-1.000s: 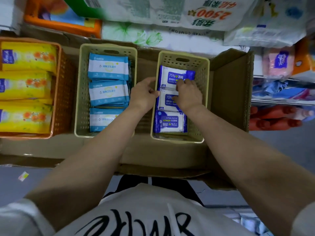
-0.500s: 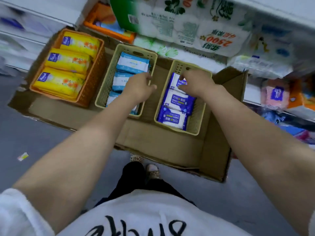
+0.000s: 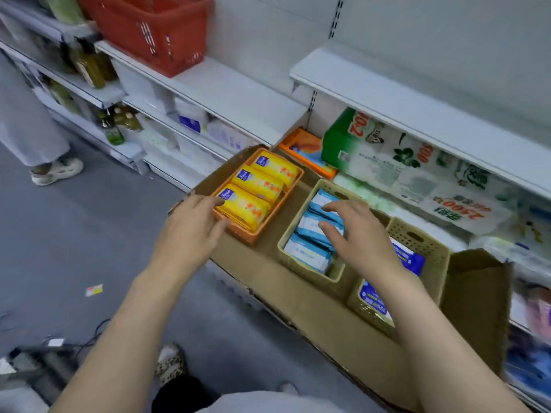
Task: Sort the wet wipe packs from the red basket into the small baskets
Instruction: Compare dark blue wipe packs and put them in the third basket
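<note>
Three small baskets stand in a flat cardboard box [image 3: 298, 296]. The orange basket [image 3: 262, 232] on the left holds yellow wipe packs [image 3: 247, 205]. The middle beige basket [image 3: 310, 271] holds light blue packs [image 3: 307, 253]. A second beige basket [image 3: 432, 248] on the right holds dark blue packs [image 3: 410, 257], partly hidden by my right arm. My left hand [image 3: 190, 231] hovers at the orange basket's near corner with loose fingers, holding nothing. Over the light blue packs my right hand [image 3: 354, 234] is spread, also holding nothing. The red basket [image 3: 149, 28] sits on an upper shelf at the top left.
White shelves [image 3: 387, 96] run along the back. Large tissue bundles [image 3: 402, 162] lie behind the box. Bottles [image 3: 89, 70] fill shelves at the left. Another person's legs and shoe [image 3: 56, 171] stand at the far left on the grey floor [image 3: 89, 234]. A cable lies at the lower left.
Both hands have left the dark blue basket and shifted left: the left to the orange basket, the right over the light blue packs. The view swung left and up, showing the red basket.
</note>
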`<state>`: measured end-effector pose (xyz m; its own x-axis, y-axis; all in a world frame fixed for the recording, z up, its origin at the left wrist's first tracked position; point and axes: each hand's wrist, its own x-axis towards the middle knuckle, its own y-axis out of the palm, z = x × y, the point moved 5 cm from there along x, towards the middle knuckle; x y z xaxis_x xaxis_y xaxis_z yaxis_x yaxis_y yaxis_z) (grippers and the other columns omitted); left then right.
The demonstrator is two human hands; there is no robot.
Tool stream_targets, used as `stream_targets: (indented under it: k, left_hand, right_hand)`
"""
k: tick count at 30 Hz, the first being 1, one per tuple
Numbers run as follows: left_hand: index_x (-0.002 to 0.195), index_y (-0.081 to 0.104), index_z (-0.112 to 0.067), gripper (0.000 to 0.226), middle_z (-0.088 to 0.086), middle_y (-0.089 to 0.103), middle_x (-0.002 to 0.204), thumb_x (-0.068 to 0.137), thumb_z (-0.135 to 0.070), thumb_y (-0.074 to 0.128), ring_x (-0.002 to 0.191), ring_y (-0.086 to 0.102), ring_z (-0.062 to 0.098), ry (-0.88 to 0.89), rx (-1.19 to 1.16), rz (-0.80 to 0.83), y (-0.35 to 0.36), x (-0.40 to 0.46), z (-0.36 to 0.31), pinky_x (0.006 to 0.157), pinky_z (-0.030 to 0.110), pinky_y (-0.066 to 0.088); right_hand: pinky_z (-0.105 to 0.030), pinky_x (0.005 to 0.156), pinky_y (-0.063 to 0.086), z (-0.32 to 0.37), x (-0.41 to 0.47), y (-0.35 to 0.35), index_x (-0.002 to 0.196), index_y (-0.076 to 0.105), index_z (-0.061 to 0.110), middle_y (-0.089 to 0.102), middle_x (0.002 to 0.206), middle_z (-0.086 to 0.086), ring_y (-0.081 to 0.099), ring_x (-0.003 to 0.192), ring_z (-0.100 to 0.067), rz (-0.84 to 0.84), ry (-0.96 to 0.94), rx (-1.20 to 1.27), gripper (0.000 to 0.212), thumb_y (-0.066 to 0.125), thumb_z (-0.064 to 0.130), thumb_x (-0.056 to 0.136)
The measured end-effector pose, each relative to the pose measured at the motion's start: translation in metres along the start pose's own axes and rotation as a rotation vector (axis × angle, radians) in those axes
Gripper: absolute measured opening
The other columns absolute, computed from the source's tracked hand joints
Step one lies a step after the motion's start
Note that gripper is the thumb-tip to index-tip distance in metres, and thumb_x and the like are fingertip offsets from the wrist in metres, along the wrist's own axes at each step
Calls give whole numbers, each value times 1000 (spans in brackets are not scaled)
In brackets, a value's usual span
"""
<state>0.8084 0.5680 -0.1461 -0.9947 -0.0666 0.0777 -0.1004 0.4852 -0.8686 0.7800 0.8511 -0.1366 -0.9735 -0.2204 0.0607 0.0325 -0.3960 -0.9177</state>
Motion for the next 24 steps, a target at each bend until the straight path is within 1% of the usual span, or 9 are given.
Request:
stream_targets:
  k: [3, 5, 9, 13, 16, 19, 21, 24]
  left_hand:
    - [124, 62, -20, 36, 1, 60, 120, 90, -32, 65, 114, 56, 24, -38, -23, -51, -35, 11, 66, 91, 37, 44]
    - [124, 62, -20, 36, 1, 59, 122, 90, -32, 65, 115, 56, 24, -43, -22, -67, -62, 27, 116, 91, 38, 44]
    - [125, 62, -20, 36, 1, 58, 125, 91, -31, 64, 118, 55, 24, -62, 18, -64, -120, 59, 204, 94, 40, 45]
    - [126, 61, -21, 35, 0, 58, 126, 92, -34, 62, 117, 55, 23, -82, 25, -72, -166, 100, 268, 93, 39, 45]
    - [126, 60, -22, 35, -1, 57, 126, 93, -34, 61, 115, 55, 22, -59, 34, -68, -183, 144, 306, 91, 36, 44]
    - [126, 59, -21, 36, 0, 58, 124, 93, -35, 60, 115, 55, 21, -20, 43, -58, -192, 199, 342, 93, 37, 45]
    - [126, 59, -21, 36, 0, 58, 123, 93, -36, 60, 114, 55, 21, 4, 60, -60, -197, 244, 365, 94, 39, 46]
    - [127, 59, -22, 36, 0, 58, 125, 94, -36, 60, 114, 56, 20, 33, 82, -66, -209, 322, 391, 92, 38, 46]
  right_hand:
    - [-32, 99, 39, 57, 34, 32, 132, 55, 26, 54, 135, 5, 46, 127, -15, 37, -27, -2, 37, 53, 41, 98]
    - [-33, 100, 40, 103, 64, 51, 132, 56, 25, 55, 134, 4, 47, 126, -16, 15, -42, 1, 37, 54, 40, 98]
    - [-35, 100, 43, 195, 122, 81, 129, 59, 22, 58, 131, 2, 50, 125, -17, -25, -63, 41, 34, 55, 37, 98]
    - [-31, 99, 42, 268, 182, 106, 127, 61, 21, 60, 128, 1, 52, 122, -18, -31, -84, 84, 34, 57, 35, 97]
    - [-33, 97, 43, 302, 231, 121, 124, 62, 21, 61, 128, 2, 53, 120, -21, -51, -69, 129, 32, 59, 34, 95]
    - [-32, 97, 43, 326, 288, 136, 124, 62, 23, 60, 128, 3, 54, 119, -18, -76, -60, 146, 32, 58, 36, 95]
    - [-35, 99, 43, 337, 332, 146, 122, 64, 21, 62, 126, 2, 55, 118, -19, -103, -58, 171, 31, 59, 33, 95]
    - [-32, 101, 42, 349, 404, 155, 122, 64, 19, 61, 127, 2, 55, 120, -18, -139, -49, 184, 29, 59, 30, 95]
